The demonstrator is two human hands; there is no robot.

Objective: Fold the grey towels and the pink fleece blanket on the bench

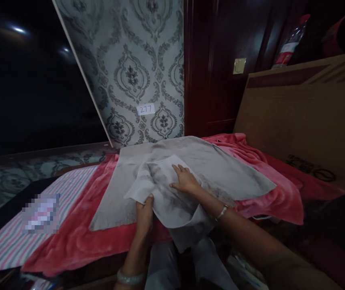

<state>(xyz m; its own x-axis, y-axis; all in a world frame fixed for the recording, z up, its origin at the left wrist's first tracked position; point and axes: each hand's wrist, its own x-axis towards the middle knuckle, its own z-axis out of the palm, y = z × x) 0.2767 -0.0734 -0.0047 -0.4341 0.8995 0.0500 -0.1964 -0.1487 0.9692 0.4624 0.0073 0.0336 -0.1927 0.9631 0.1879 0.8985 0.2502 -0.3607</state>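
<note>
A light grey cloth, perhaps a garment, lies spread over a red plush blanket, with part of it bunched and folded over in the middle. My left hand grips the near-left edge of that folded part, thumb on top and fingers underneath. Spread and palm down, my right hand rests on the upper part of the fold. The near edge of the cloth droops over the front of the surface, above my legs.
A striped cloth lies at the left, below a large dark screen. At the right stands a big cardboard box with a plastic bottle by its top edge. Patterned wallpaper bears a paper label reading 277.
</note>
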